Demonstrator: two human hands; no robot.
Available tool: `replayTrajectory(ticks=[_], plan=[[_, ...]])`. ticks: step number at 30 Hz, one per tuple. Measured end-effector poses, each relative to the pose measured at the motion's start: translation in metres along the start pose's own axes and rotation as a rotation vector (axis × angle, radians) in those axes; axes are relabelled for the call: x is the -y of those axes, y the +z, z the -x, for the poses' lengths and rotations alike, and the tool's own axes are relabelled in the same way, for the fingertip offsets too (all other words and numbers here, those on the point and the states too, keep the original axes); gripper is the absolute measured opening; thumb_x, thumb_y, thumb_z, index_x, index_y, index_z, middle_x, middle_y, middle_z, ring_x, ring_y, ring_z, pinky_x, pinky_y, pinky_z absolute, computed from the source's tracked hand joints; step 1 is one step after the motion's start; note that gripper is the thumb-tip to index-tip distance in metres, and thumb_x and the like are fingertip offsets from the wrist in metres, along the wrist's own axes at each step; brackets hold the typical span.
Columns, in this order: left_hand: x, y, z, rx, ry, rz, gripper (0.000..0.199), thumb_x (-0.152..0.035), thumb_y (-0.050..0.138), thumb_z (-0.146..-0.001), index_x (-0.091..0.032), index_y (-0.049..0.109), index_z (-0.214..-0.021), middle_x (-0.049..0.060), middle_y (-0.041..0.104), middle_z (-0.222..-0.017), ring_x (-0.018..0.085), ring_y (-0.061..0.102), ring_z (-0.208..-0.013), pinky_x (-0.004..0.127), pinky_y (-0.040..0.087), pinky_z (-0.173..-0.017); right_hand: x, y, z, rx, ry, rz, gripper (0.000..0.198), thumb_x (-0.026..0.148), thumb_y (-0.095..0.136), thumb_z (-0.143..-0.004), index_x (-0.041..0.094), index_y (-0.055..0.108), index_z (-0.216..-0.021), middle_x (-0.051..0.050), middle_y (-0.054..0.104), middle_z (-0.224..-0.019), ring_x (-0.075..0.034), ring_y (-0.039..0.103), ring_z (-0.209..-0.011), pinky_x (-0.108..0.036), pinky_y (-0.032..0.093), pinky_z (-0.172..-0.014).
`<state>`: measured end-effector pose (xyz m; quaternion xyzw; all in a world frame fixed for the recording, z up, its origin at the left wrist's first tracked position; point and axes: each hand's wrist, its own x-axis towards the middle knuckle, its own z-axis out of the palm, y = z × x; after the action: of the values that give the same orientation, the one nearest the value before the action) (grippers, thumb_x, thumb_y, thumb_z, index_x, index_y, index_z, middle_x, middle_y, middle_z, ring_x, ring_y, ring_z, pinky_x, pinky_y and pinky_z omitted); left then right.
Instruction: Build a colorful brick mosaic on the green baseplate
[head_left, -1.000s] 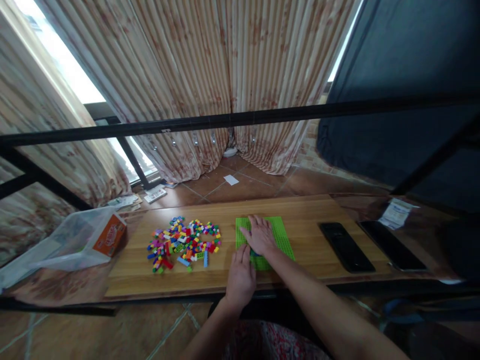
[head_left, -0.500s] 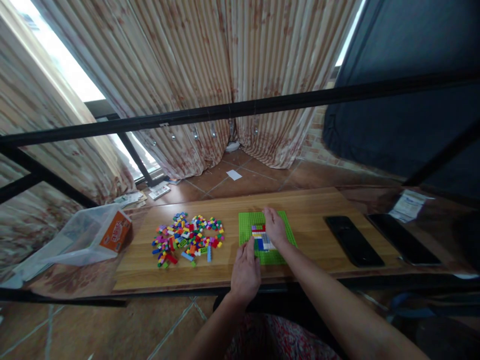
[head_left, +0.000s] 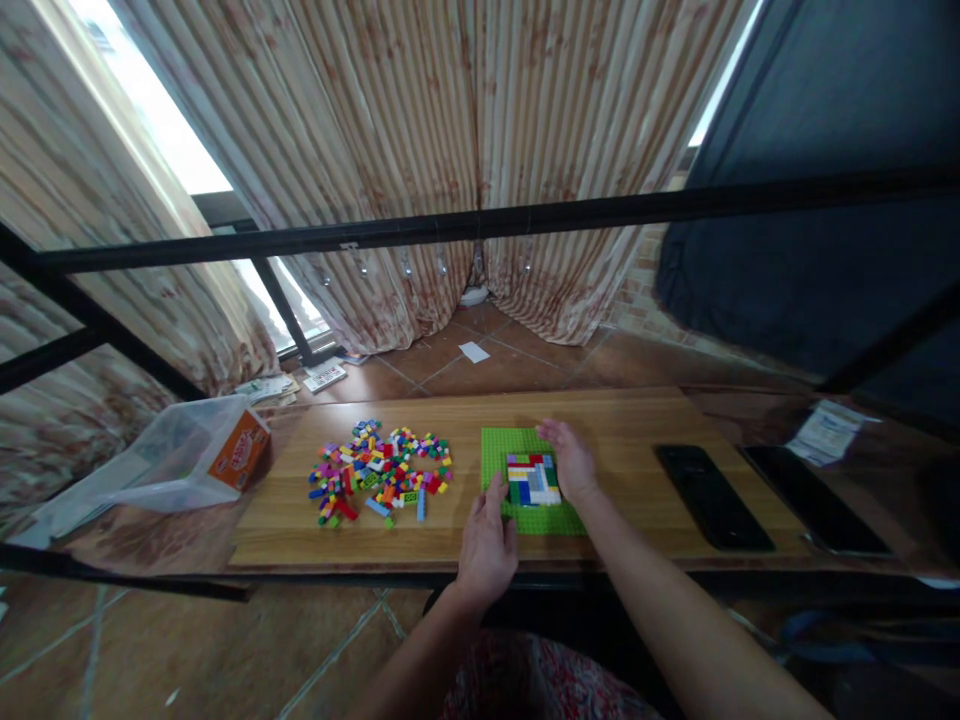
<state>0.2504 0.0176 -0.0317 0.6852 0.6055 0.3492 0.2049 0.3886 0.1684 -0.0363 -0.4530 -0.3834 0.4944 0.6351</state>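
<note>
- Your flat, square, bright-green studded baseplate [head_left: 491, 450] lies on the wood-grain tabletop [head_left: 630, 520], right of the loose multicoloured plastic bricks [head_left: 375, 470]; it bears a compact, roughly square patch of coloured bricks [head_left: 534, 480].
- Your left hand [head_left: 487, 540] is at the baseplate's near-left edge, fingers loosely extended, gripping nothing visible; you can't tell whether it touches.
- Your right hand [head_left: 574, 465] is spread along the right edge, palm toward the patch, covering part of the green.
- Two flat black rectangular devices, one nearer [head_left: 709, 497] and one farther right [head_left: 817, 500], lie right of your hands.
- A clear plastic box [head_left: 187, 440] lies at far left; a black metal rail [head_left: 435, 230] crosses beyond the tabletop.
- A second ago your right hand covered the patch; now it has shifted right, exposing the bricks.
- The box's orange label [head_left: 240, 455] and the white printed packet [head_left: 829, 430] at right are too blurred to read.
</note>
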Motion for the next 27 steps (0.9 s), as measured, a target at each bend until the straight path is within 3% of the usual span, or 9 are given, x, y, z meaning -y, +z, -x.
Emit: replayTrajectory(ticks=[6, 10, 14, 17, 20, 23, 27], plan=[[-0.001, 0.001, 0.0, -0.002, 0.015, 0.014, 0.073, -0.008, 0.042, -0.082, -0.017, 0.014, -0.149, 0.012, 0.05, -0.136, 0.025, 0.043, -0.125, 0.045, 0.037, -0.107, 0.008, -0.008, 0.002, 0.082, 0.026, -0.038, 0.049, 0.065, 0.049, -0.078, 0.019, 0.065, -0.087, -0.008, 0.072, -0.093, -0.022, 0.066, -0.096, -0.041, 0.047, -0.095], [-0.001, 0.003, 0.0, -0.01, 0.059, 0.015, 0.074, -0.007, 0.041, -0.081, -0.014, 0.015, -0.15, 0.014, 0.046, -0.138, 0.025, 0.04, -0.127, 0.043, 0.037, -0.108, 0.01, -0.002, 0.015, 0.185, 0.001, 0.063, 0.043, 0.058, 0.059, -0.076, 0.02, 0.068, -0.094, -0.007, 0.071, -0.102, -0.022, 0.063, -0.104, -0.042, 0.04, -0.102], [-0.002, 0.004, 0.001, -0.002, 0.076, 0.006, 0.081, -0.006, 0.044, -0.076, -0.014, 0.013, -0.15, 0.013, 0.045, -0.14, 0.027, 0.04, -0.126, 0.044, 0.034, -0.11, 0.011, 0.001, 0.025, 0.332, -0.138, 0.441, 0.042, 0.055, 0.048, -0.086, 0.022, 0.066, -0.102, -0.007, 0.068, -0.109, -0.022, 0.06, -0.108, -0.041, 0.04, -0.101], [-0.005, 0.004, 0.001, 0.007, 0.076, -0.014, 0.082, -0.006, 0.047, -0.074, -0.012, 0.015, -0.15, 0.014, 0.044, -0.141, 0.029, 0.039, -0.128, 0.045, 0.033, -0.11, 0.011, 0.004, 0.026, 0.474, -0.278, 0.855, 0.044, 0.051, 0.039, -0.091, 0.02, 0.064, -0.11, -0.01, 0.065, -0.114, -0.023, 0.057, -0.109, -0.041, 0.04, -0.1], [-0.008, 0.003, 0.0, 0.007, 0.08, 0.005, 0.08, -0.006, 0.047, -0.073, -0.011, 0.02, -0.148, 0.015, 0.043, -0.142, 0.03, 0.037, -0.13, 0.046, 0.032, -0.111, 0.01, 0.009, 0.027, 0.604, -0.395, 1.293, 0.047, 0.047, 0.038, -0.092, 0.017, 0.058, -0.122, -0.013, 0.054, -0.132, -0.027, 0.046, -0.123, -0.047, 0.033, -0.105], [-0.01, -0.003, 0.003, -0.017, 0.066, 0.065, 0.073, -0.005, 0.047, -0.075, -0.013, 0.029, -0.145, 0.013, 0.047, -0.14, 0.027, 0.041, -0.128, 0.045, 0.034, -0.11, 0.012, 0.014, 0.03, 0.637, -0.389, 1.58, 0.055, 0.051, 0.032, -0.094, 0.018, 0.048, -0.135, -0.014, 0.037, -0.147, -0.032, 0.033, -0.133, -0.057, 0.024, -0.107], [-0.002, -0.021, 0.021, -0.146, 0.011, 0.085, 0.058, -0.007, 0.046, -0.079, -0.02, 0.041, -0.135, 0.01, 0.054, -0.13, 0.023, 0.048, -0.12, 0.044, 0.04, -0.105, 0.02, 0.021, 0.03, 0.687, -0.323, 1.691, 0.066, 0.059, 0.023, -0.094, 0.017, 0.037, -0.143, -0.014, 0.026, -0.153, -0.033, 0.023, -0.139, -0.064, 0.017, -0.106]])
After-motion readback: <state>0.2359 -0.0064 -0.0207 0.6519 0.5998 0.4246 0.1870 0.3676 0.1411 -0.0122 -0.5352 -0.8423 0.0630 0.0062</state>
